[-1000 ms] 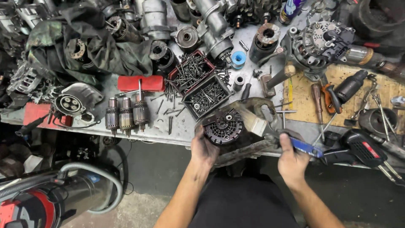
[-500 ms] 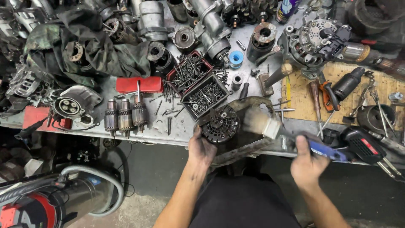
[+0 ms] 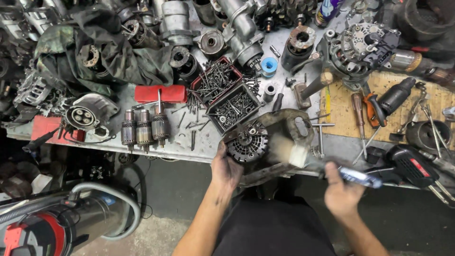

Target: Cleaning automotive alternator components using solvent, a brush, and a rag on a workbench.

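The left hand (image 3: 226, 167) grips the near side of a round, dark alternator (image 3: 247, 143) at the front edge of the bench (image 3: 180, 148), fingers curled up around its rim, so the part sits just above and slightly right of the hand. The right hand (image 3: 342, 195) is closed around a blue-handled tool (image 3: 356, 177), held off the front of the bench, low and to the right; its blurred pale head (image 3: 295, 154) points back toward the alternator and lies just beside it, whether touching I cannot tell. Behind the alternator lies a worn metal bracket (image 3: 289, 124). Further back stands a black tray of screws (image 3: 233, 107) next to a red one (image 3: 214, 79). To the left, three small rotors (image 3: 143, 131) stand upright in a row, near a red box (image 3: 160, 93).
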